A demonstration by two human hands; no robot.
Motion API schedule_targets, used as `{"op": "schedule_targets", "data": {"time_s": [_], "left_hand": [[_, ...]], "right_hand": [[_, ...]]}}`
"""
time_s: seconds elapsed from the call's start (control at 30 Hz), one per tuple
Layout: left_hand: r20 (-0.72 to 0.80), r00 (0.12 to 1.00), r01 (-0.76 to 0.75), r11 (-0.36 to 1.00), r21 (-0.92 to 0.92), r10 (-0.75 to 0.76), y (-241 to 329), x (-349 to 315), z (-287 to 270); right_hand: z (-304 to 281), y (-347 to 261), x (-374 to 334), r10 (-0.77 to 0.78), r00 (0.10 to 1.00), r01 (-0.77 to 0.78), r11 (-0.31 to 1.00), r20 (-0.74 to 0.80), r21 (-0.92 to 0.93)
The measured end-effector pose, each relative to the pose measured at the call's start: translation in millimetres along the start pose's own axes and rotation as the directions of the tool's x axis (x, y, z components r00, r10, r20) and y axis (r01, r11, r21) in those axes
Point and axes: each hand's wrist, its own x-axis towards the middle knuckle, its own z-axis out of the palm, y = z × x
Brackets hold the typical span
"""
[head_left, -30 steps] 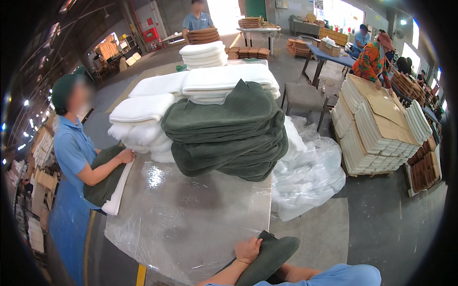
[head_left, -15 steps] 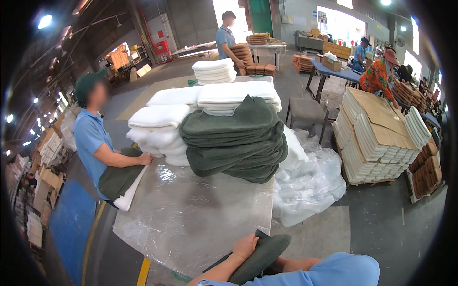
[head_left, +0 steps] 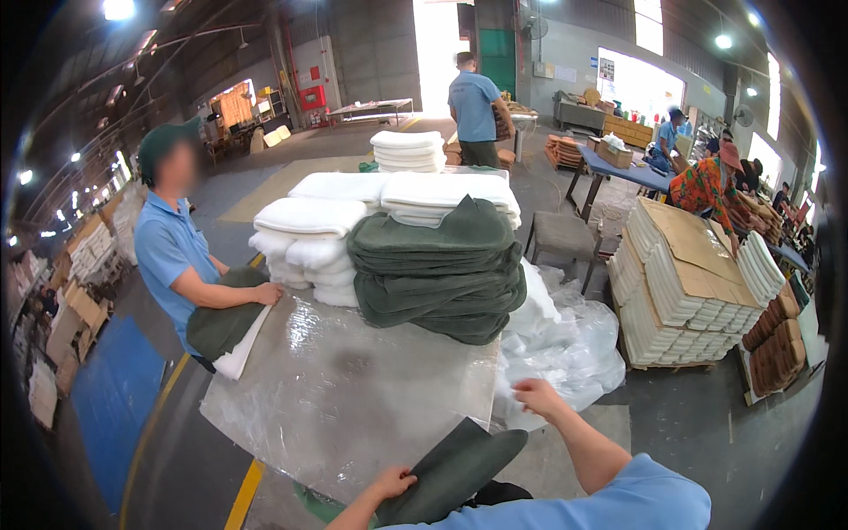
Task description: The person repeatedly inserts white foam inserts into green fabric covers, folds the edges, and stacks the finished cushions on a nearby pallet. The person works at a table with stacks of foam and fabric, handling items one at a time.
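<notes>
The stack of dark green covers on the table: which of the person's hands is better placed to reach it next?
The right hand, probably. It is empty, open and raised over the table, pointing toward the stack of dark green covers. The left hand is low at the near edge, gripping a dark green cover.

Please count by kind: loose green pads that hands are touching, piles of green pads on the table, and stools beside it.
loose green pads: 2
green pile: 1
stool: 1
Total: 4
</notes>
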Motion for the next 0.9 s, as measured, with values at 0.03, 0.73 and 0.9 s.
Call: {"op": "schedule_targets", "data": {"time_s": [0.03, 0.73, 0.9], "left_hand": [[-0.147, 0.988, -0.038, 0.999, -0.012, 0.035, 2.9, -1.7, 2.2], [-0.383, 0.836, 0.342, 0.919, -0.195, -0.393, -12.3, -19.1, 69.1], [-0.359, 0.804, 0.429, 0.881, -0.201, -0.474, -1.9, -27.4, 66.7]], "right_hand": [[18.6, -25.1, 4.3, -0.021, 0.994, 0.033, 0.992, 0.104, -0.118], [160.8, -4.2, -1.3, 0.552, 0.823, -0.538, 0.834, 0.135, -0.125], [161.6, -9.1, -20.2, 0.435, 0.896, -0.399, 0.878, 0.093, -0.264]]}}
